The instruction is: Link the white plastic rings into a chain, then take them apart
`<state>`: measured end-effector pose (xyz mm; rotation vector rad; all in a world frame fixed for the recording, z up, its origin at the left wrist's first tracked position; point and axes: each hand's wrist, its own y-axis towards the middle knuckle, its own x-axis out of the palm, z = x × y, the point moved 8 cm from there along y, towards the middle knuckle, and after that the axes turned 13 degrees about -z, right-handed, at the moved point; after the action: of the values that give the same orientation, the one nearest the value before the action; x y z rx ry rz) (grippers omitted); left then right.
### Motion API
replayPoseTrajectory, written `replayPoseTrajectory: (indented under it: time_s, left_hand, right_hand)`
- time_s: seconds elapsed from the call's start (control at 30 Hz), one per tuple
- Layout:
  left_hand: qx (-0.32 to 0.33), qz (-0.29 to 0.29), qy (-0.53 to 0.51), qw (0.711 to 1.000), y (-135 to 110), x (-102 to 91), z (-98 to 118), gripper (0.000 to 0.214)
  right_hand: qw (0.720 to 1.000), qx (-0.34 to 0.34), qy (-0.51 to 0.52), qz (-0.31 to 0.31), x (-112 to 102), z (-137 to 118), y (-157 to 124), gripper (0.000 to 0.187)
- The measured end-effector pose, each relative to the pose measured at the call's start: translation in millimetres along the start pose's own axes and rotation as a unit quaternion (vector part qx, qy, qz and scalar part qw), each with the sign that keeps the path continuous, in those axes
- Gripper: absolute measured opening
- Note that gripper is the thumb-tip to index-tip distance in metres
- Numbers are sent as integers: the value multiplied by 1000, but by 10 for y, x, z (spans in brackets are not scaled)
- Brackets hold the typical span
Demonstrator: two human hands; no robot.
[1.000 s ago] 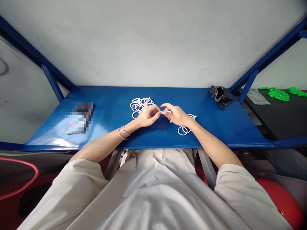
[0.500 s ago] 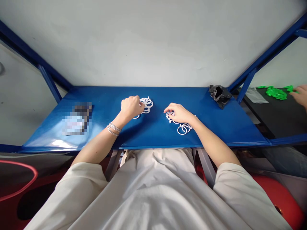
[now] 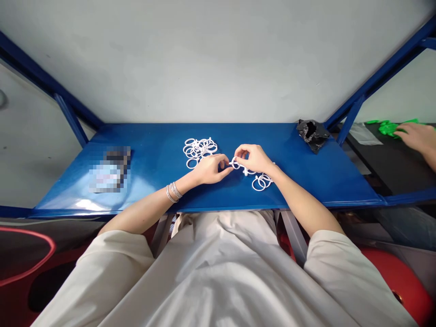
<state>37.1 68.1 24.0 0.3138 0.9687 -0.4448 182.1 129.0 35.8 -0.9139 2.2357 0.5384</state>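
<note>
Between the thumb and fingers of my right hand [image 3: 252,158] is a white plastic ring [image 3: 234,162] with a small knob, held just above the blue table. My left hand [image 3: 214,169] is beside it, thumb and forefinger apart around the knob end; whether they touch it is too small to tell. A pile of similar white rings [image 3: 199,148] lies beyond and left of my left hand. Several more white rings [image 3: 259,183] lie under and near my right wrist, partly hidden by the hand and forearm.
On the blue table [image 3: 143,141], a blurred-out object [image 3: 111,170] lies at the left and a crumpled black bag [image 3: 312,135] at the back right. Another person's hand [image 3: 420,136] is at green pieces [image 3: 387,128] on a dark table to the right. Blue frame bars flank both sides.
My left hand has moved right and nearer from the left pile toward my right hand. My right hand has lifted a ring from the right group. The other person's hand moved left over the green pieces.
</note>
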Motion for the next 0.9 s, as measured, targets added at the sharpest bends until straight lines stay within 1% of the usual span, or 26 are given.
replayPoseTrajectory:
  time_s: [0.1,0.3,0.4,0.47,0.53,0.6,0.63,0.7,0.8,0.9]
  left_hand:
    - [12,22,-83,996,-3,55,-23,34]
    - [3,104,-155,982,-30,-87,-120,35]
    - [0,119,-179,977,-29,-120,-160,38]
    - [-3,120,-193,974,-24,-118,-191,40]
    - [-5,124,-204,971,-21,-114,-220,43]
    - [-7,129,-208,970,-20,-115,-242,44]
    - [-8,131,-208,969,-19,-115,-249,44]
    - [-8,133,-210,969,-19,-114,-258,43]
    - [-9,135,-214,967,-19,-108,-274,43]
    - [-12,137,-216,967,-17,-103,-293,42]
  right_hand:
    - [1000,2,19,1,36,18,5,13]
    - [998,2,69,-3,97,38,22,26]
    - [997,5,72,13,58,42,31,31]
    - [997,23,71,10,39,69,35,33]
    - [996,53,74,-22,71,116,39,38]
    - [992,71,77,-76,152,143,37,44]
    - [989,72,78,-99,193,143,34,47]
    - [987,63,81,-123,247,129,32,50]
    - [989,49,89,-104,237,112,41,51]
    - [995,43,81,-47,129,99,40,49]
